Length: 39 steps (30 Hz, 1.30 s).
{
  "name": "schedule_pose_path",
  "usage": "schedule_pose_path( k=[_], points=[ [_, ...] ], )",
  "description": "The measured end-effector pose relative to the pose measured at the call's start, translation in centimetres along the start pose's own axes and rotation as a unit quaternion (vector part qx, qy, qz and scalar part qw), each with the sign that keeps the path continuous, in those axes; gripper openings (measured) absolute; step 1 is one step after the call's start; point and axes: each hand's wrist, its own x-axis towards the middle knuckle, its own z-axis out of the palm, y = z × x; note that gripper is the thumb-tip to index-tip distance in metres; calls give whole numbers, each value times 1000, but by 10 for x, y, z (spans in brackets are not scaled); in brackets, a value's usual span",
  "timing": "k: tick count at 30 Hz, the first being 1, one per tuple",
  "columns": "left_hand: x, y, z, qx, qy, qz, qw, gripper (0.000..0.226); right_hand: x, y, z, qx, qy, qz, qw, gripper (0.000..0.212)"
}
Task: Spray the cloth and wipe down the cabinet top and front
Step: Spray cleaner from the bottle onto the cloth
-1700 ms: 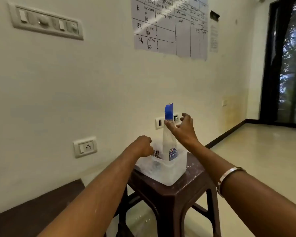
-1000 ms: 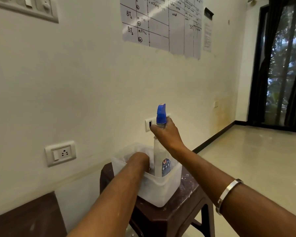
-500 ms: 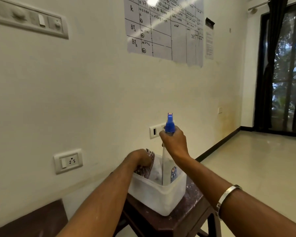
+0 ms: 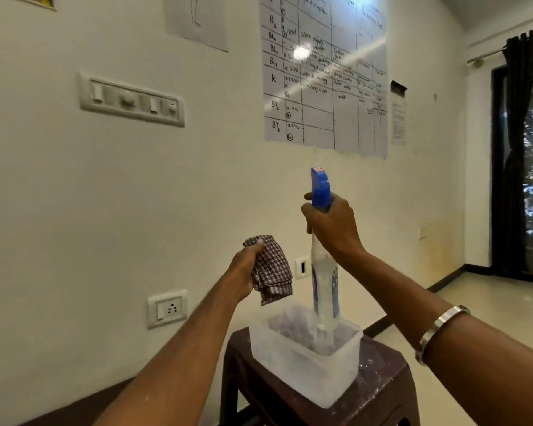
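Pickup step: L hand (image 4: 246, 269) grips checked cloth (image 4: 272, 269), R hand (image 4: 333, 227) wraps spray bottle (image 4: 324, 272) neck, base just above tub (image 4: 302, 361) on stool (image 4: 379, 382). Next: aim nozzle at cloth, squeeze trigger.

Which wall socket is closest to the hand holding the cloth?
The small socket just right of the checked cloth in the left hand; the larger one sits lower left.
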Motion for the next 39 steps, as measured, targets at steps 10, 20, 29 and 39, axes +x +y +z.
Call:
schedule_pose_path(
  k=[10, 20, 29, 39],
  points=[
    [-62, 37, -41, -58, 14, 47, 997, 36, -45, -57, 34, 50, -167, 49, 983, 22],
    [-97, 25, -98, -89, 43, 40, 994, 44, -140, -58, 87, 79, -297, 125, 943, 17],
    [-96, 12, -123, -94, 47, 48, 993, 47, -143, -49, 102, 71, -300, 124, 943, 21],
    [-84, 1, -135, -98, 56, 56, 992, 44, -142, -36, 94, 81, -301, 147, 939, 18]
  ],
)
